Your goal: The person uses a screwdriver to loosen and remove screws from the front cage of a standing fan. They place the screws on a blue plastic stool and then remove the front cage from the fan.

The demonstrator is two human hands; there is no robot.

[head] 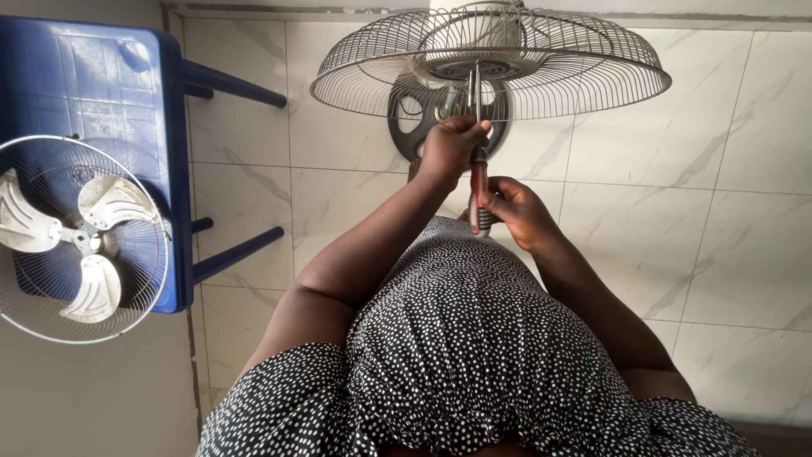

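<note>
Bright, even daylight, soft shadows, sharp focus, slight wide-angle bending at edges

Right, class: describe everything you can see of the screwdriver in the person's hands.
The screwdriver has a red handle with a dark ribbed grip at its end and a thin metal shaft. It points away from the person into the hub of the wire fan guard. The left hand wraps around the upper part near the shaft; the right hand grips the handle's end. Its tip is hidden.

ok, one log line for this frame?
left hand: grips screwdriver shaft | right hand: holds screwdriver handle | tip: at fan grille hub | blades: on blue table
</note>
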